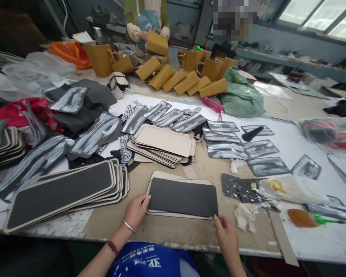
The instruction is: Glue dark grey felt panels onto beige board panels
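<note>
A dark grey rectangular panel (183,196) with rounded corners lies over cream-coloured panels (161,175) at the table's front. My left hand (138,209) pinches its left edge, fingers closed. At the lower right corner, my right hand (225,229) grips the same panel between thumb and fingers. Just behind it sits a stack of cream panels (164,139). To the left is a stack of longer dark panels with cream borders (63,188). Grey pieces smeared with white (227,150) are spread out behind and to the right.
A white glue-like bag (294,188), a brush with brown bristles (302,218) and a flat strip (282,238) lie on the right. Mustard-yellow mug-shaped pieces (186,82) line the back, where a co-worker (147,23) holds one. A green plastic bag (242,94) stands beside them.
</note>
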The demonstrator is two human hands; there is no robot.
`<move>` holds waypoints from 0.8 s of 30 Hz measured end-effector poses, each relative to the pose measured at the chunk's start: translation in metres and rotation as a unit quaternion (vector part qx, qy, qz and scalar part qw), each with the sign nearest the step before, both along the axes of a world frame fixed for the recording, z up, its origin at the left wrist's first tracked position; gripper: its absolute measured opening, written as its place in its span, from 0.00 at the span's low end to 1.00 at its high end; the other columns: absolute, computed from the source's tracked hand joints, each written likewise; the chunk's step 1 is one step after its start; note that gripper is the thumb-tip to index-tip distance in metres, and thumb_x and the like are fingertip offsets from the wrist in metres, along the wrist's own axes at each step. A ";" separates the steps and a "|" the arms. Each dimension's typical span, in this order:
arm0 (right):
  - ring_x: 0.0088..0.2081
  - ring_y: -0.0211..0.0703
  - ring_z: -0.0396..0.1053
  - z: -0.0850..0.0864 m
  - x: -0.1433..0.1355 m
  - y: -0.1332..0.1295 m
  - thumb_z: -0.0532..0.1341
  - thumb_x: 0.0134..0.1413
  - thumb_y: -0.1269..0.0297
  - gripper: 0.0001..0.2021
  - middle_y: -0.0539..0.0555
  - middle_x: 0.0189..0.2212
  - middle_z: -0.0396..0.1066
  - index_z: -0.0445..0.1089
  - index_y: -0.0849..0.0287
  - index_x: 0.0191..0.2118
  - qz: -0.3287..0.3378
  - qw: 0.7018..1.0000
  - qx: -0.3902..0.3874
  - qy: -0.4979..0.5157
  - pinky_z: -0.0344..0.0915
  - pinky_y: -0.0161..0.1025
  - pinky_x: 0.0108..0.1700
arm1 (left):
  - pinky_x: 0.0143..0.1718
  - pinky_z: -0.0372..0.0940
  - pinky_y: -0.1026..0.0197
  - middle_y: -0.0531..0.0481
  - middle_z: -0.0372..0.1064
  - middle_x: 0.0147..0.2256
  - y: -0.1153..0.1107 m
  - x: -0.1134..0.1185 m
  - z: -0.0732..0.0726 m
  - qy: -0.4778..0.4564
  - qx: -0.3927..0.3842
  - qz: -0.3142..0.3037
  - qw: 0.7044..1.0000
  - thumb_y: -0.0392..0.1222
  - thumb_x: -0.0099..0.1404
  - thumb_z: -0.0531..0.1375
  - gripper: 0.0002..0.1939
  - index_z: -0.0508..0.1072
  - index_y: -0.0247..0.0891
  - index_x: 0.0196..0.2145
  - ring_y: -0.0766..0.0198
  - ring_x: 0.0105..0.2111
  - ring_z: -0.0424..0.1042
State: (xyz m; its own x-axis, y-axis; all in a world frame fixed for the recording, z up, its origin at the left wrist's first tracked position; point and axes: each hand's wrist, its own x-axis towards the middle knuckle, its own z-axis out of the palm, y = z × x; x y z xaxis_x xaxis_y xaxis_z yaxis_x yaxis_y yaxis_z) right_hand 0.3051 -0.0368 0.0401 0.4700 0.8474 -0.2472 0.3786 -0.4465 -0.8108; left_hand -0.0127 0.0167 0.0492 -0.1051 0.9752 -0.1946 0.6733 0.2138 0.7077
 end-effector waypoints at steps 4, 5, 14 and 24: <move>0.29 0.46 0.68 -0.002 0.003 0.015 0.54 0.44 0.46 0.18 0.54 0.24 0.70 0.65 0.58 0.29 0.039 0.997 -0.001 -0.065 0.62 0.40 0.32 | 0.28 0.54 0.65 0.51 0.66 0.21 0.005 0.003 -0.005 0.043 -0.020 -0.006 0.999 0.48 0.60 0.47 0.18 0.68 0.38 0.20 0.65 0.24 0.64; 0.29 0.47 0.68 -0.002 0.002 0.018 0.54 0.44 0.47 0.18 0.55 0.24 0.70 0.64 0.58 0.29 0.048 0.996 -0.006 -0.076 0.62 0.40 0.33 | 0.28 0.54 0.65 0.51 0.66 0.21 0.006 0.003 -0.006 0.046 -0.024 -0.007 0.999 0.47 0.60 0.47 0.17 0.67 0.38 0.20 0.65 0.24 0.64; 0.25 0.47 0.66 -0.010 0.003 0.033 0.48 0.41 0.47 0.16 0.54 0.19 0.67 0.58 0.55 0.25 0.073 0.985 -0.075 -0.137 0.58 0.41 0.29 | 0.30 0.55 0.64 0.51 0.65 0.23 0.003 0.008 -0.013 0.029 -0.028 0.005 0.999 0.47 0.59 0.47 0.16 0.68 0.38 0.22 0.64 0.26 0.64; 0.25 0.48 0.65 -0.019 0.013 0.039 0.46 0.42 0.46 0.16 0.54 0.20 0.67 0.56 0.54 0.24 0.106 0.968 -0.140 -0.177 0.57 0.41 0.29 | 0.31 0.55 0.64 0.50 0.64 0.22 0.001 0.011 -0.011 0.008 -0.025 0.028 0.999 0.42 0.59 0.49 0.14 0.68 0.37 0.20 0.64 0.26 0.63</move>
State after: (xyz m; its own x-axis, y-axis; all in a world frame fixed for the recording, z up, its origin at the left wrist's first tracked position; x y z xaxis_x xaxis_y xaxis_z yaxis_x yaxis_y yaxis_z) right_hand 0.3184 0.0020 0.0208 0.3895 0.8572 -0.3368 0.7188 -0.5116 -0.4708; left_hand -0.0014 0.0173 0.0382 -0.1624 0.9568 -0.2411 0.6705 0.2863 0.6845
